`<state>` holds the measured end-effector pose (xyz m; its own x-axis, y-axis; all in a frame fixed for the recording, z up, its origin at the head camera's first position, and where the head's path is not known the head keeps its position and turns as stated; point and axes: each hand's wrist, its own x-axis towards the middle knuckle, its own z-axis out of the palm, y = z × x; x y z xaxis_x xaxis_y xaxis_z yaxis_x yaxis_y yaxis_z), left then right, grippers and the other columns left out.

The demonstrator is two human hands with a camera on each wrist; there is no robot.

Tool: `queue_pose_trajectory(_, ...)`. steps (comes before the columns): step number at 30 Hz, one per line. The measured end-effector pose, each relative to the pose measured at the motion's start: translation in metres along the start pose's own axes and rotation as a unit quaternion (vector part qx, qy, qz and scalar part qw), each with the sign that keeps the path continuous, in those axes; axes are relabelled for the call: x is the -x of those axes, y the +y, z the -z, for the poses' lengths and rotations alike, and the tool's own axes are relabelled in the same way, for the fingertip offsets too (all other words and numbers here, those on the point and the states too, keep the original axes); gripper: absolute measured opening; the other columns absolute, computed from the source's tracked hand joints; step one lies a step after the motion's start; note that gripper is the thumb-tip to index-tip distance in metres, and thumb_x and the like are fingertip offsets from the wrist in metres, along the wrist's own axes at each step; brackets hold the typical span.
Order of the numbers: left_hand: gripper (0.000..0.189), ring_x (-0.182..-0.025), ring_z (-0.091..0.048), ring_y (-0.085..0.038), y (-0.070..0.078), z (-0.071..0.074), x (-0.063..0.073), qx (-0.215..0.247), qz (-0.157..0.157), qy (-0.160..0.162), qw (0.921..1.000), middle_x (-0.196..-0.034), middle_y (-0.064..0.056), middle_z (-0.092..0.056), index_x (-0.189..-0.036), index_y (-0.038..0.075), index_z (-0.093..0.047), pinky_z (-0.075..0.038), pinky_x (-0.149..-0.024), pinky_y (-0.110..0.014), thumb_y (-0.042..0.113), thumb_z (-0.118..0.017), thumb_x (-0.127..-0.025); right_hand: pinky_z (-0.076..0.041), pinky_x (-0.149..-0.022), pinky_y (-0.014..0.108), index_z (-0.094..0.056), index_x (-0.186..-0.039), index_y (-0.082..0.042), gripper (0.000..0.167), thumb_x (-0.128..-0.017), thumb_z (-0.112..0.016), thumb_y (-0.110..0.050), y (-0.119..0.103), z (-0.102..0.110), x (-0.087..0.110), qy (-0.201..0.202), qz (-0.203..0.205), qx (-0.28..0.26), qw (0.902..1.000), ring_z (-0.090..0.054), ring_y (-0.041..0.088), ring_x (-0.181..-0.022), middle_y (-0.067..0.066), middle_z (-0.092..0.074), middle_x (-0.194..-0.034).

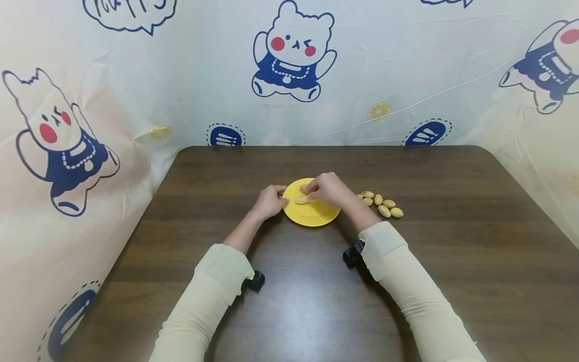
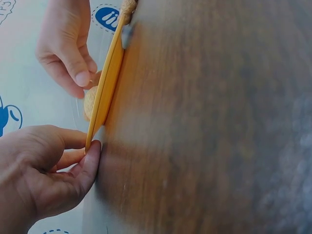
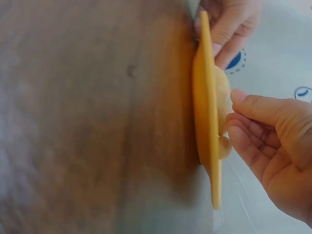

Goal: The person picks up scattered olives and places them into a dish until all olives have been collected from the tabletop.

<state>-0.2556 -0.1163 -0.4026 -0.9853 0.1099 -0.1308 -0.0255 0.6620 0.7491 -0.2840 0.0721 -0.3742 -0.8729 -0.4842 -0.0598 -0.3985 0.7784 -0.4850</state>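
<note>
A round yellow plate (image 1: 312, 216) lies on the table. My left hand (image 1: 269, 202) pinches its left rim, thumb on the near side, as the left wrist view shows. Two tan, oval nuts that look to be in their shells lie on the plate: a nearer nut (image 1: 301, 199) and a farther nut (image 1: 303, 188). My right hand (image 1: 329, 188) reaches over the plate from the right, its fingertips right at these nuts. In the right wrist view, a gap shows between the right thumb (image 3: 253, 105) and fingers, with a nut (image 3: 222, 90) against the plate beyond.
Several more tan nuts (image 1: 384, 211) lie on the table right of the plate, partly hidden by my right forearm. The dark wooden table (image 1: 217, 171) ends at a curtain (image 1: 353, 115) printed with cartoon bears. Small black cameras (image 1: 352, 255) sit at both cuffs.
</note>
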Motion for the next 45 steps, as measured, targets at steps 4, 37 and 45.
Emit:
queue_pose_trajectory(4, 0.045, -0.093, -0.053, -0.019, 0.000, 0.000, 0.000, -0.001, 0.002, -0.002, 1.0000, -0.111, -0.011, -0.056, -0.132, -0.002, -0.048, -0.048, -0.074, -0.026, 0.008, -0.058, -0.090, -0.049, -0.075, 0.029, -0.072, -0.105, -0.008, 0.025, -0.081, -0.072, -0.015, 0.003, 0.007, 0.003, 0.015, 0.001, -0.013, 0.9998, -0.059, 0.017, -0.091, 0.005, -0.068, -0.099)
queue_pose_trajectory(37, 0.046, -0.095, -0.051, -0.020, 0.000, -0.001, -0.003, -0.008, -0.006, -0.003, 0.9999, -0.112, -0.012, -0.055, -0.132, -0.002, -0.048, -0.047, -0.077, -0.028, 0.009, -0.059, -0.089, -0.051, -0.072, 0.035, -0.066, -0.111, -0.001, 0.028, -0.086, -0.066, -0.015, 0.062, 0.057, 0.063, 0.067, -0.061, -0.049, 0.9947, -0.059, 0.022, -0.086, 0.012, -0.064, -0.101)
queue_pose_trajectory(45, 0.046, -0.097, -0.051, -0.020, -0.002, -0.003, -0.004, -0.009, -0.002, -0.002, 1.0000, -0.113, -0.012, -0.054, -0.132, -0.002, -0.048, -0.047, -0.077, -0.028, 0.009, -0.059, -0.089, -0.050, -0.073, 0.037, -0.066, -0.111, 0.001, 0.029, -0.087, -0.065, -0.015, 0.078, 0.062, 0.079, 0.081, -0.072, -0.048, 0.9929, -0.060, 0.024, -0.086, 0.013, -0.066, -0.099)
